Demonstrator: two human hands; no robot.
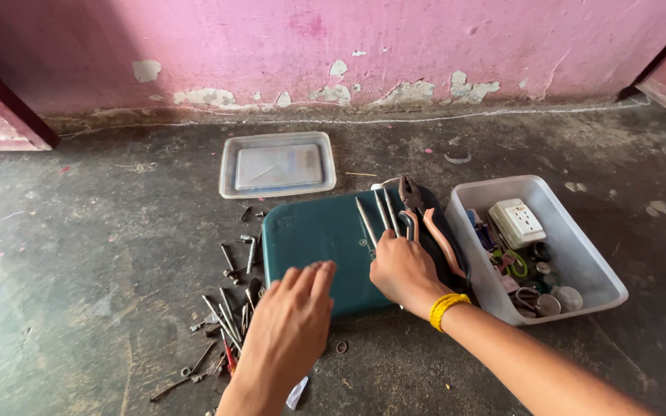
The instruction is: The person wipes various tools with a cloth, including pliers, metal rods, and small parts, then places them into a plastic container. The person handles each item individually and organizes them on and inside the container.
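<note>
The right hand (404,271) rests on the green case (317,246), near its right end. Its fingers curl around a few long metal rods (375,216) and pinch them together. The rods lie on the case and point far, toward the pink wall (333,46). The left hand (290,327) lies flat on the near edge of the case, fingers spread, holding nothing.

Pliers (425,223) with orange handles lie just right of the rods, at the case's right edge. To the right stands a clear tub (580,254) with a white socket (516,222) and small parts in it. Its lid (277,164) lies far, by the wall. Loose screws and bolts (229,308) lie on the floor, left of the case.

I think a good way is to keep the left hand pressing the case so it does not slide. The right hand should keep the rods side by side, so none rolls off.
</note>
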